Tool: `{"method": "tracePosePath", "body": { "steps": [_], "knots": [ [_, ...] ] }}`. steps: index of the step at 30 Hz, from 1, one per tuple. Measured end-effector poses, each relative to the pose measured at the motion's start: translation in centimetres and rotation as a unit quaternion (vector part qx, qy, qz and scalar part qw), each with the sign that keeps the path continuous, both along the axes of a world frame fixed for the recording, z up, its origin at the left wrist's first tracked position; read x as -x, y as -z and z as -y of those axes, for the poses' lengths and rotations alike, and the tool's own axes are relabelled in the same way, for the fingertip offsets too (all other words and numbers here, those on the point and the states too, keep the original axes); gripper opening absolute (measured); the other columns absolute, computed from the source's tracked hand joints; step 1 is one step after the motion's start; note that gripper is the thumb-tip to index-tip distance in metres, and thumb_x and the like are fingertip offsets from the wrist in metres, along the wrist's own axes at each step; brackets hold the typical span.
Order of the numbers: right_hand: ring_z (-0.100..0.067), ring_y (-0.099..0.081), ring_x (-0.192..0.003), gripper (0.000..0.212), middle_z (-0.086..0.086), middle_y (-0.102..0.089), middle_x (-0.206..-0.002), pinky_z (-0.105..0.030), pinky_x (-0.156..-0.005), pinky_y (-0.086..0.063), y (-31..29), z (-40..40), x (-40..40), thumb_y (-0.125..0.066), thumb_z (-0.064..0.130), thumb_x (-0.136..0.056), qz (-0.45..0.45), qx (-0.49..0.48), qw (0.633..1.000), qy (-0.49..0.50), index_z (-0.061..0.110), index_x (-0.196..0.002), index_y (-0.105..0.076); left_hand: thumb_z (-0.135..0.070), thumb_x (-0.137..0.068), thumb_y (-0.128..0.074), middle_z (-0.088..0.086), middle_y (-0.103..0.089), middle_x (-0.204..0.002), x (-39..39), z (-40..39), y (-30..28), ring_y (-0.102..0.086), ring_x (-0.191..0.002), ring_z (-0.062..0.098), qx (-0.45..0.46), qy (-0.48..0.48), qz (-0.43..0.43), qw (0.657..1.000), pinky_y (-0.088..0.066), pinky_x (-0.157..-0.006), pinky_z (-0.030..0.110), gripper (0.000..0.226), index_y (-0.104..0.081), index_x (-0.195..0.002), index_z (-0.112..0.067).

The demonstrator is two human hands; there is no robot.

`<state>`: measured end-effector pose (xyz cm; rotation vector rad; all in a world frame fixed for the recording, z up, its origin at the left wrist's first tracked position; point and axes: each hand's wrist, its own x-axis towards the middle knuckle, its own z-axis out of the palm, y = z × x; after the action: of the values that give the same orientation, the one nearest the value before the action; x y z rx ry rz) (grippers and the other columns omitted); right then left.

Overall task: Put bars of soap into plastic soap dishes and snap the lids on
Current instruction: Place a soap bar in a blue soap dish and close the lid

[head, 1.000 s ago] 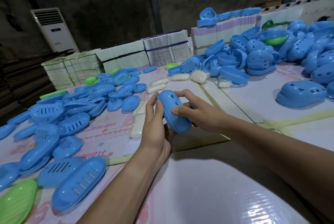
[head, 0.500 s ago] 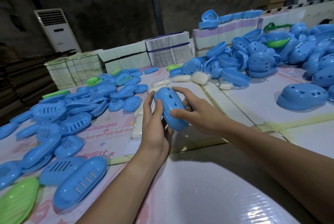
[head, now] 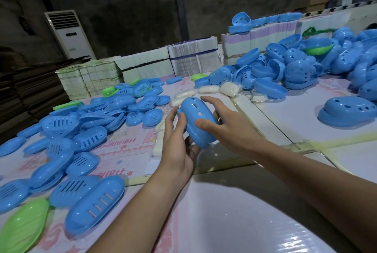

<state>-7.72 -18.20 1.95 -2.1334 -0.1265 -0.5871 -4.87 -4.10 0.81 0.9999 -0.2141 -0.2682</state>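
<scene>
So right in the middle of the table there's a person holding one closed blue soap dish up off the surface, domed lid with the little cutout holes facing up and toward the camera. The left hand cups it from the near-left side, fingers curled up along its edge with the thumb on the lid, and the right hand wraps it from the other side, thumb pressed on the lid's near end and fingers reaching over the far end, so both hands are gripping the same dish. Can't tell if the lid is fully snapped down, the seam is mostly hidden by fingers. Just behind the hands a few wrapped white soap bars lie in a loose row, and a couple more bars sit just left of the left wrist. Off to the left there's a big scatter of flat slotted blue trays, with a green one at the bottom left corner. On the right there's a heap of blue domed lids, one lone lid lying apart from the pile nearer the right edge. Stacks of flat cartons line the far side, and a white standing air conditioner is back against the dark wall
</scene>
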Motion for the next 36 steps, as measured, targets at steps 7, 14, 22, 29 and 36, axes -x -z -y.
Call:
{"method": "tracePosePath", "body": {
  "steps": [7, 14, 22, 29, 36],
  "knots": [
    [-0.003, -0.052, -0.073, 0.069, 0.017, -0.046, -0.076, -0.025, -0.066, -0.038, 0.1, -1.4, -0.1, -0.049, 0.066, -0.072, -0.019, -0.036, 0.998, 0.041, 0.045, -0.137, -0.041, -0.045, -0.099, -0.058, 0.012, -0.071, -0.12, 0.1, 0.1, 0.1, -0.073, -0.077, 0.022, -0.002, -0.002, -0.07, 0.998, -0.058, -0.072, 0.038, 0.034, -0.059, -0.131, -0.036],
    [-0.002, -0.053, -0.067, 0.034, 0.013, -0.057, -0.095, -0.015, -0.045, -0.037, -1.1, 0.4, -0.4, -0.056, 0.054, -0.087, -0.14, -0.142, 0.98, -0.012, 0.043, -0.119, -0.057, -0.05, -0.098, -0.056, 0.012, -0.064, -0.123, 0.0, 0.3, -0.2, -0.057, -0.107, 0.027, 0.003, 0.059, -0.15, 0.987, -0.049, -0.084, 0.039, 0.049, -0.06, -0.139, -0.023],
    [-0.01, -0.049, -0.061, 0.025, 0.008, -0.057, -0.092, -0.021, -0.045, -0.034, -1.7, 0.7, 0.0, -0.053, 0.056, -0.084, -0.183, -0.1, 0.977, -0.038, 0.045, -0.106, -0.058, -0.043, -0.099, -0.056, 0.008, -0.062, -0.1, -0.1, -0.1, -0.7, -0.058, -0.088, 0.021, 0.02, 0.078, -0.175, 0.981, -0.058, -0.069, 0.034, 0.043, -0.064, -0.133, -0.018],
    [-0.013, -0.045, -0.059, 0.041, 0.004, -0.058, -0.087, -0.024, -0.051, -0.037, -1.3, 0.2, 0.3, -0.051, 0.059, -0.087, -0.216, -0.054, 0.973, -0.065, 0.048, -0.127, -0.043, -0.041, -0.103, -0.051, 0.018, -0.063, -0.136, 0.3, -0.1, -1.2, -0.064, -0.11, 0.036, 0.032, 0.073, -0.167, 0.983, -0.054, -0.092, 0.051, 0.046, -0.055, -0.143, -0.019],
    [-0.009, -0.045, -0.053, 0.042, 0.001, -0.055, -0.08, -0.022, -0.049, -0.037, -1.7, 0.1, 0.4, -0.053, 0.055, -0.089, -0.202, -0.046, 0.975, -0.075, 0.044, -0.127, -0.04, -0.043, -0.099, -0.057, 0.018, -0.068, -0.128, 0.2, -0.1, -1.4, -0.068, -0.106, 0.034, 0.02, 0.05, -0.157, 0.986, -0.057, -0.092, 0.051, 0.045, -0.06, -0.137, -0.019]
  ]
}}
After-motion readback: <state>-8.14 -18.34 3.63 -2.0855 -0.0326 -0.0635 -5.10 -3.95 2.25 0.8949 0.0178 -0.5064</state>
